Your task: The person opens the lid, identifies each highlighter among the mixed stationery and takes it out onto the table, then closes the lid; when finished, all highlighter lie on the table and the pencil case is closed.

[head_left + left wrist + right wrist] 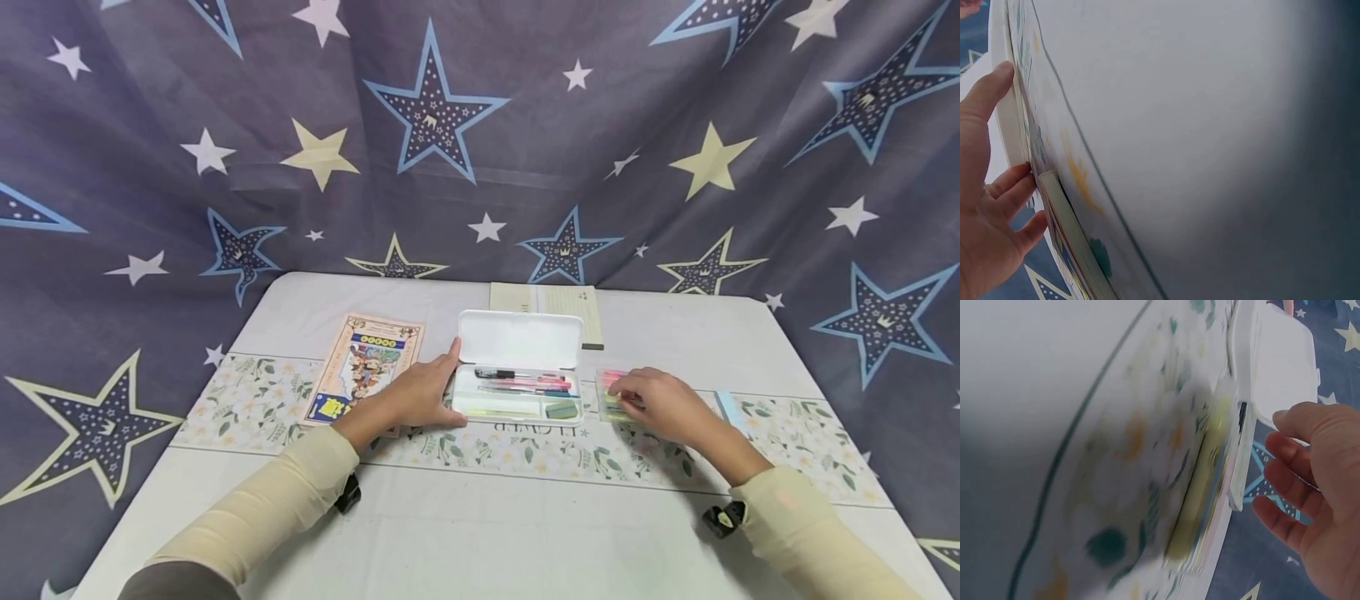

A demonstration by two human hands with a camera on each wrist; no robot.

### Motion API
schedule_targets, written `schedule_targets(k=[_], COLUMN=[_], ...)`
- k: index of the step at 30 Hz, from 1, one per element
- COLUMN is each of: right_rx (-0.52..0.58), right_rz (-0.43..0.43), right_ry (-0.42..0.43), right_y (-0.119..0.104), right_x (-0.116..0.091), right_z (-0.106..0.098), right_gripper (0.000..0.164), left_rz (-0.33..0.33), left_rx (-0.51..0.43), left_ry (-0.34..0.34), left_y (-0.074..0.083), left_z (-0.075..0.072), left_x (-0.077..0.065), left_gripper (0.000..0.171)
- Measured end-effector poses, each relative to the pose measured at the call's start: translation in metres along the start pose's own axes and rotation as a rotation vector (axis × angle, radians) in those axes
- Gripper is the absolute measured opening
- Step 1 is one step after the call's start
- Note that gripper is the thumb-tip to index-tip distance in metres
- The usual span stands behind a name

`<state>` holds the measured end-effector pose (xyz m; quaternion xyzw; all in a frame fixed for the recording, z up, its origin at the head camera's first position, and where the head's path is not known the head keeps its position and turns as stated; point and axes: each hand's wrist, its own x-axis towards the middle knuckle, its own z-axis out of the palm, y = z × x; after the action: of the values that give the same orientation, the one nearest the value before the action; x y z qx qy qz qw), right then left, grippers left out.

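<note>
An open white pencil case (519,340) lies mid-table with its lid folded back. Several pens (521,383), one with a black grip, lie inside, and a small green piece (561,410) sits in its right corner compartment. My left hand (423,392) rests against the case's left side, thumb and fingers spread and fairly straight. To the right of the case lies a clear pack of coloured highlighters (604,410). Just over that pack is my right hand (660,400). In the right wrist view its fingers (1291,478) are loosely bent above the pack (1194,500), holding nothing.
A picture booklet (367,358) lies left of the case, partly under the left forearm. Behind the lid is a lined notepad (588,321). A light blue strip (727,408) lies beyond the right wrist. A star-patterned curtain (487,167) hangs behind the table.
</note>
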<state>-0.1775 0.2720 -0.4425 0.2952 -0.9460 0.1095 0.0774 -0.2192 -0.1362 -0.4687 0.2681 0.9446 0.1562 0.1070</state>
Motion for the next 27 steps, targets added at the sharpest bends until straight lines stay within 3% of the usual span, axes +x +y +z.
schedule_targets(k=[8, 17, 27], right_rx=[0.004, 0.052, 0.059], right_rz=[-0.055, -0.175, -0.195], right_ry=[-0.004, 0.013, -0.092], right_y=[-0.021, -0.05, -0.074], right_x=[0.021, 0.044, 0.062], right_z=[0.008, 0.022, 0.03], right_gripper=[0.012, 0.014, 0.015], left_rz=[-0.003, 0.003, -0.005], left_rx=[0.001, 0.007, 0.005], left_ry=[0.003, 0.004, 0.001], left_y=[0.0, 0.0, 0.0], left_z=[0.001, 0.002, 0.0], left_x=[-0.001, 0.0, 0.0], left_gripper=[0.138, 0.138, 0.139])
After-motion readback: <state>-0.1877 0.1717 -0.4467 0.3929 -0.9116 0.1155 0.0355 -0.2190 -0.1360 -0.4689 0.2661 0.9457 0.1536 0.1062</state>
